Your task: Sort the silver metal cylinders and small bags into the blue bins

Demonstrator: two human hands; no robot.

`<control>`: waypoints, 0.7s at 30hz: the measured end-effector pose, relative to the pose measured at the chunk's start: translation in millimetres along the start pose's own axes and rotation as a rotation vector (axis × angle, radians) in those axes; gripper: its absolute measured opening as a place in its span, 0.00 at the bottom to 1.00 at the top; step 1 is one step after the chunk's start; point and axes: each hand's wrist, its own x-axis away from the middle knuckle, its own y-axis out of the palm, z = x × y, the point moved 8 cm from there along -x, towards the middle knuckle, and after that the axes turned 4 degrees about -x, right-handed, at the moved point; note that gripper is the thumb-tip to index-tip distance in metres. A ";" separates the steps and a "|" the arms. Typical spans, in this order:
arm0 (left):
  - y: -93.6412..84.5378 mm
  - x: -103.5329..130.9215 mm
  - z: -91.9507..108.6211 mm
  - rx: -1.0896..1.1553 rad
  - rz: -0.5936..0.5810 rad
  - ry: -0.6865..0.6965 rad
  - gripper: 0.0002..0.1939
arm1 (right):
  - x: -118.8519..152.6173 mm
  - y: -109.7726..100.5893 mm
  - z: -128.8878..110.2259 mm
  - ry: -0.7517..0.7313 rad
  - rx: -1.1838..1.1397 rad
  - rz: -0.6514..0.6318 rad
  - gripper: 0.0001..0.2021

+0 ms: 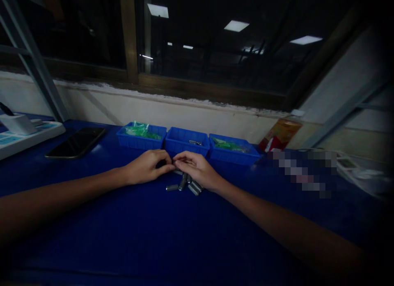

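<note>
My left hand (150, 167) and my right hand (197, 167) meet at the fingertips over the blue table (147, 228). The fingers of both are curled into a pinch; whatever lies between them is too small and dark to make out. Just below sits a loose pile of short grey metal cylinders (183, 181), several of them, partly covered by my right hand. One cylinder (172, 187) lies on its side at the pile's left edge. Beyond my hands stands the middle blue bin (184, 145), with a few small metal pieces (195, 142) inside.
A left blue bin (140, 143) and a right blue bin (232, 154) hold green plastic packets. At the left lie a black phone (76, 142) and a white power strip (37, 134). An orange-labelled bottle (281, 133) stands at the right, near a pale cable (357, 183).
</note>
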 end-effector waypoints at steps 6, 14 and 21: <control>1.2 -17.4 -13.5 0.113 0.004 -0.097 0.19 | 2.0 -12.0 -5.6 -0.140 0.124 0.149 0.07; 1.5 -8.0 -2.1 0.085 -0.023 -0.037 0.15 | 3.4 -12.9 -5.5 -0.106 0.393 0.147 0.07; 9.6 -1.2 13.3 -0.132 -0.053 0.122 0.10 | 7.5 -5.2 -9.4 -0.101 0.476 0.092 0.07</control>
